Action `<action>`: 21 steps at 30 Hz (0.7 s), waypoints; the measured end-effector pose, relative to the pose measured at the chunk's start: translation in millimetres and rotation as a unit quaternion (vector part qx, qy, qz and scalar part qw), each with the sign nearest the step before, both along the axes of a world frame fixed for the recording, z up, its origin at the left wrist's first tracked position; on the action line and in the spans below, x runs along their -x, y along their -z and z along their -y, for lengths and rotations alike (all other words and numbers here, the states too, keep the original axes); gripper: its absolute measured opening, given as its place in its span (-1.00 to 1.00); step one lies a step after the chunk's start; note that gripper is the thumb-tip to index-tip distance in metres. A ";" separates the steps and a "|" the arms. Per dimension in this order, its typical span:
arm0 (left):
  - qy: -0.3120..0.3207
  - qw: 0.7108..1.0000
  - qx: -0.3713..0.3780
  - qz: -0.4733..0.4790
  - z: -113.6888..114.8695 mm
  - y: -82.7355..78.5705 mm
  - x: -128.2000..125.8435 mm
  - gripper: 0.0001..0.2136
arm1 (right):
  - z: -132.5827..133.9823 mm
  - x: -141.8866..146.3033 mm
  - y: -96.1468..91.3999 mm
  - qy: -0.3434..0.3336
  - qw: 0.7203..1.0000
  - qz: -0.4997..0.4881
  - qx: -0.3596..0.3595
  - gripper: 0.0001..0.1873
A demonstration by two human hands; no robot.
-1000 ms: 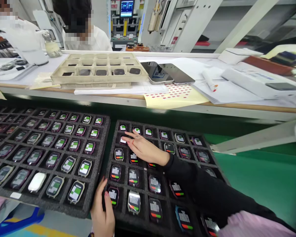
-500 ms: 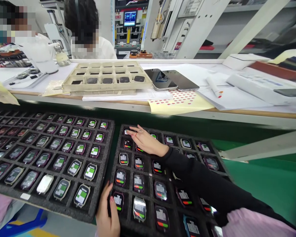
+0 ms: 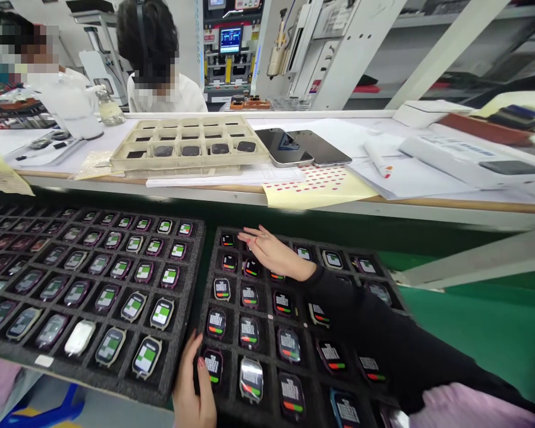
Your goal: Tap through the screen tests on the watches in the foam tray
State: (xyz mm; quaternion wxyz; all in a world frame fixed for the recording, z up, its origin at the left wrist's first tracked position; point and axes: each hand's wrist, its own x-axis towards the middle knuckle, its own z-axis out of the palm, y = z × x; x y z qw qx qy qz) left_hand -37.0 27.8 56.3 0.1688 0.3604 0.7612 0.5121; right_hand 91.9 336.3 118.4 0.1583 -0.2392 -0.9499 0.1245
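Below me lies a black foam tray [image 3: 232, 370] with smartwatches in square compartments. My right hand [image 3: 276, 252] reaches over its far rows, fingers stretched out and holding nothing. Its fingertips are at a smartwatch [image 3: 254, 254] in the back row, second from the left; whether they touch the screen I cannot tell. In the back left corner, a smartwatch [image 3: 227, 240] shows a dark screen with a red and green bar. My left hand [image 3: 194, 389] grips the tray's near left edge, thumb on the inner side, beside a lit smartwatch [image 3: 213, 367]. My right sleeve covers several compartments.
Left of it lies a second foam tray [image 3: 158, 386] of smartwatches with green and white screens. Beyond is a bench with a cream compartment tray [image 3: 187, 169], two phones [image 3: 321, 148] and papers. Two people sit across. A white beam [image 3: 472, 255] crosses at right.
My right hand has moved slightly right, from the back left corner smartwatch to its neighbour. The corner watch is now uncovered. My left hand stays at the tray's edge.
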 end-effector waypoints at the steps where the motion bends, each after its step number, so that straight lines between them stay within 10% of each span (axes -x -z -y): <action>1: 0.002 1.000 0.003 0.002 0.1 0.0 0.2 -0.67 | 1.1 -7.6 -0.8 0.005 1.000 0.002 0.003 -0.44; 21: -0.007 1.000 0.000 0.004 -1.8 -4.2 0.2 -0.66 | 10.8 -51.1 -3.8 0.048 0.999 0.019 0.005 -0.43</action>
